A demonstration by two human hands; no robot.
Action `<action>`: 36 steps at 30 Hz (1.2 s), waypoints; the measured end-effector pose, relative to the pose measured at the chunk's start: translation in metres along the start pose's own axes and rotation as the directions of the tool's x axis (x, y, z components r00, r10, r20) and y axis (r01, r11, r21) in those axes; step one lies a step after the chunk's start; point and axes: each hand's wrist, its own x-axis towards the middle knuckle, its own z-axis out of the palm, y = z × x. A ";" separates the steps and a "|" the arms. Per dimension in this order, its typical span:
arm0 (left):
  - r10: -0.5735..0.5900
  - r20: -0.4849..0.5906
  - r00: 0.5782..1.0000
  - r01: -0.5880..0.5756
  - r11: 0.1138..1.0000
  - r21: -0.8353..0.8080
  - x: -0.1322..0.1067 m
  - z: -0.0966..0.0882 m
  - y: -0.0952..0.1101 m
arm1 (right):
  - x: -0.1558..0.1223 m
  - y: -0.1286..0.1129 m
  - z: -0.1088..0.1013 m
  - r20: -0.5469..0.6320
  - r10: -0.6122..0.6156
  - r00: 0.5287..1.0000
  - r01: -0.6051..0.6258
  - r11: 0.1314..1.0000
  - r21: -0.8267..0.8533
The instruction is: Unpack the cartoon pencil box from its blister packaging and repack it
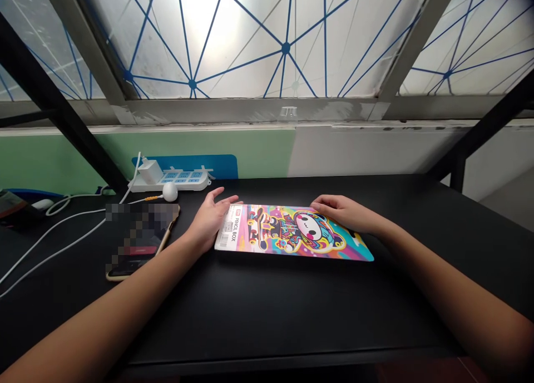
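A flat, colourful pencil box [287, 231] lies crosswise in front of me, its cartoon skateboarder picture facing up and its white "PENCIL BOX" label at the left end. My left hand [211, 220] is at that end, thumb and fingers stretched apart, with the box's edge against the palm side. Part of its fingers is hidden behind the box. At the far right edge, my right hand [344, 211] grips the box, thumb along the top and the other fingers mostly out of sight. I cannot tell whether the box fully touches the desk.
Left of the box lies a phone [144, 244], its screen partly pixelated. A white power strip [187, 177] with a plugged-in adapter stands by the wall, and white cables [54, 227] run across the black desk [283, 310]. Black slanted bars [479, 132] frame both sides.
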 end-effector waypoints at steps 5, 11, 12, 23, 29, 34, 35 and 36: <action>0.006 -0.018 1.000 -0.003 0.993 0.120 -0.002 0.000 0.001 | -0.003 -0.004 0.003 0.060 -0.055 0.997 0.055 0.998 0.004; -0.011 0.022 1.000 0.007 0.987 0.162 0.000 -0.004 0.002 | -0.007 -0.011 0.007 -0.036 -0.087 0.996 0.085 0.994 -0.066; 0.003 0.027 1.000 -0.007 0.987 0.159 0.000 -0.004 0.001 | -0.008 -0.012 0.007 -0.077 -0.105 0.991 0.097 0.990 -0.106; 0.400 -0.030 0.916 -0.401 0.914 -0.067 -0.012 0.004 0.002 | -0.022 -0.032 0.008 -0.468 -0.653 0.595 0.368 0.740 -0.564; 0.518 -0.108 0.848 -0.528 0.844 -0.098 -0.011 0.000 0.014 | -0.030 -0.038 0.021 -0.457 -0.768 0.448 0.366 0.624 -0.690; 0.429 -0.027 0.903 -0.430 0.899 -0.084 -0.006 -0.014 0.039 | -0.033 -0.038 0.028 -0.355 -0.789 0.502 0.365 0.565 -0.740; 0.410 0.031 0.912 -0.408 0.912 -0.049 -0.005 -0.016 0.044 | -0.033 -0.039 0.030 -0.309 -0.793 0.525 0.381 0.544 -0.748; 0.400 0.099 0.911 -0.402 0.915 0.010 -0.004 -0.019 0.047 | -0.033 -0.039 0.032 -0.252 -0.801 0.544 0.408 0.514 -0.755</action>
